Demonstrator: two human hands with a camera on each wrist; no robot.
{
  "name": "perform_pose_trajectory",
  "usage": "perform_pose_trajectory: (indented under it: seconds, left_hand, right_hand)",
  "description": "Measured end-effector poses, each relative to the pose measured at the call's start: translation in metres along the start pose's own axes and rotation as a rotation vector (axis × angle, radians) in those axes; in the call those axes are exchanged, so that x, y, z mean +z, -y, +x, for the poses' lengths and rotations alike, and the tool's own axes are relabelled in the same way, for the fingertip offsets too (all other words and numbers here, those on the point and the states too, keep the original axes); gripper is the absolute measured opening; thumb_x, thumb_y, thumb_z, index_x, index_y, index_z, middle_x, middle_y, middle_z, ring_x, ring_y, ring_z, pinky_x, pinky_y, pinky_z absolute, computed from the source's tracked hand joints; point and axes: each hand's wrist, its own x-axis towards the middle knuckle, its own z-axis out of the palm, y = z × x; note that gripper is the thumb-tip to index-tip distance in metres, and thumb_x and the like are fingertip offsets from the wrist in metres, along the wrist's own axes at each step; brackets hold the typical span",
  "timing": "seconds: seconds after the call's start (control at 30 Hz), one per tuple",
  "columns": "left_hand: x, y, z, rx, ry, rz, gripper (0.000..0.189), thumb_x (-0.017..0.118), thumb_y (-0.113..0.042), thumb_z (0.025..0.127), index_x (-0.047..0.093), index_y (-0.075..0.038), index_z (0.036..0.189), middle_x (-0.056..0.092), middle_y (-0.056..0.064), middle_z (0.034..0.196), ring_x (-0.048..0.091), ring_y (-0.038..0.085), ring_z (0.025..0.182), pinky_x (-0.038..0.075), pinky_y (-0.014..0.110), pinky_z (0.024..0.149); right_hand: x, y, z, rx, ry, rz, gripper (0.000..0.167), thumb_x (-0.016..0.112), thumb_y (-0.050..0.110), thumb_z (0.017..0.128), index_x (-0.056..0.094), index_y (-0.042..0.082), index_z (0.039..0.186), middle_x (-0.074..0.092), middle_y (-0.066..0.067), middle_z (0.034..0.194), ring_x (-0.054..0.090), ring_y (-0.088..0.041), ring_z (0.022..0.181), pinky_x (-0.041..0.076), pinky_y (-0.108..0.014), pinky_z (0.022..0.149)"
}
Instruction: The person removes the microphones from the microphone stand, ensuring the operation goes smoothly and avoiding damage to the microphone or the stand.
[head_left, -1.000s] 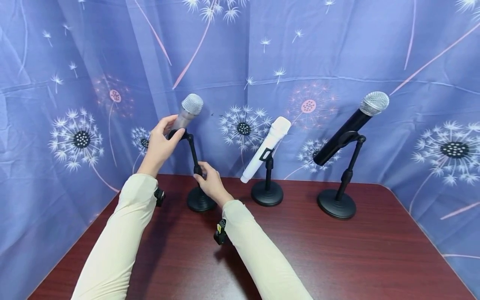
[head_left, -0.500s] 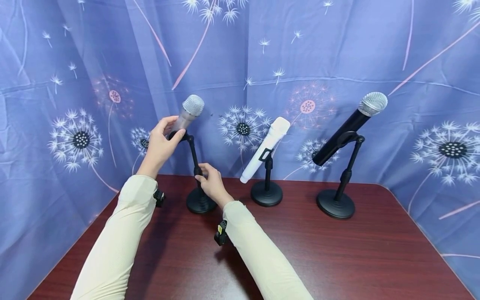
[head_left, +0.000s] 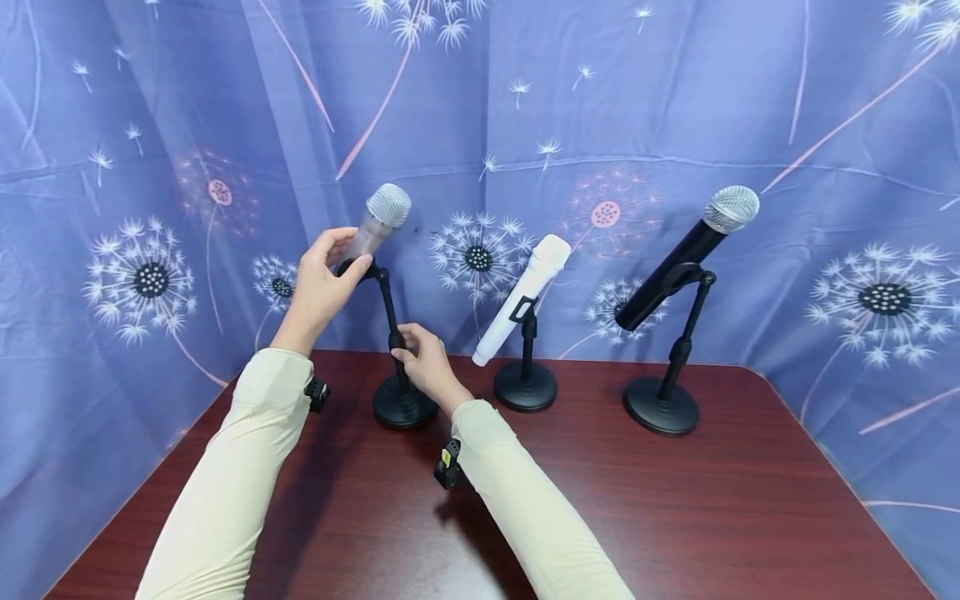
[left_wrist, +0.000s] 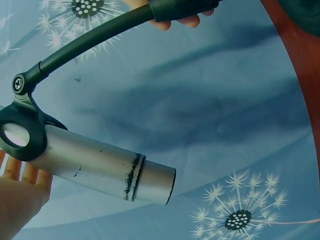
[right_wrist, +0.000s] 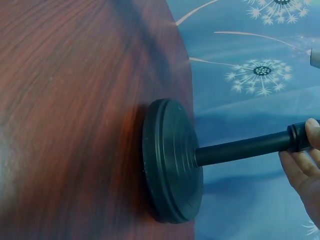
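On the table (head_left: 675,508), I see little change: left hand (head_left: 317,287) pinching silver microphone (left_wrist: 95,160), right hand (head_left: 429,362) gripping its stand (head_left: 389,305), seemingly steadying both.

A white microphone (head_left: 504,332) and a black microphone (head_left: 695,248) tilt before a blue dandelion-print cloth (head_left: 645,100).

Right hand (right_wrist: 306,175), cut by the frame: I saw it pinch the black stand (right_wrist: 220,153) at its collar (right_wrist: 297,138) | Post (right_wrist: 250,148): ran from collar to round base (right_wrist: 172,162) | Base: sat flat on the red-brown wooden table (right_wrist: 75,125) | Background: from afar I noted blue cloth (right_wrist: 225,112) printed with white dandelions (right_wrist: 262,71)
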Motion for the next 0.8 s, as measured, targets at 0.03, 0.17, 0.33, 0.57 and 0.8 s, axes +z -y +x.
perform_pose_trajectory:
  seconds: [0.03,0.17,0.33,0.57,0.8]
  left_hand:
    - [0.001,-0.002,0.0,-0.001,0.0,-0.002,0.041,0.064,-0.012,0.093,0.053,0.001,0.13,0.055,0.02,0.128,0.051,0.032,0.118,0.037,0.045,0.103]
    - [0.003,-0.009,0.0,0.0,-0.004,-0.006,0.041,0.064,-0.013,0.093,0.054,0.001,0.13,0.055,0.019,0.129,0.05,0.032,0.119,0.037,0.046,0.103]
    - [0.006,-0.018,0.0,0.008,-0.013,-0.023,0.041,0.065,-0.012,0.092,0.055,0.0,0.129,0.056,0.018,0.128,0.051,0.03,0.118,0.038,0.045,0.103]
    - [0.007,-0.032,-0.003,0.013,0.001,-0.055,0.042,0.066,-0.011,0.091,0.055,-0.001,0.13,0.056,0.016,0.128,0.052,0.029,0.117,0.038,0.045,0.102]
    - [0.01,-0.039,-0.004,0.026,0.001,-0.027,0.041,0.066,-0.016,0.091,0.056,-0.003,0.128,0.057,0.015,0.126,0.054,0.027,0.114,0.041,0.041,0.099]
  right_hand:
    - [-0.002,0.001,0.0,-0.004,0.002,-0.004,0.034,0.064,0.002,0.091,0.06,0.002,0.124,0.068,-0.012,0.105,0.063,-0.022,0.101,0.049,-0.03,0.088]
    - [-0.009,0.003,-0.002,-0.03,0.001,-0.015,0.034,0.065,0.002,0.09,0.06,0.001,0.123,0.068,-0.014,0.104,0.064,-0.023,0.1,0.05,-0.029,0.086]
    - [-0.018,0.006,-0.007,-0.063,0.002,-0.021,0.033,0.066,0.002,0.089,0.061,-0.001,0.122,0.069,-0.014,0.102,0.065,-0.023,0.096,0.051,-0.027,0.084]
    - [-0.03,0.01,-0.013,-0.096,0.036,-0.013,0.033,0.067,0.002,0.089,0.061,-0.001,0.121,0.069,-0.014,0.104,0.067,-0.023,0.094,0.052,-0.025,0.083]
    - [-0.044,0.014,-0.02,-0.11,0.068,0.004,0.031,0.066,0.0,0.089,0.061,0.0,0.119,0.069,-0.014,0.102,0.066,-0.022,0.092,0.052,-0.024,0.08]
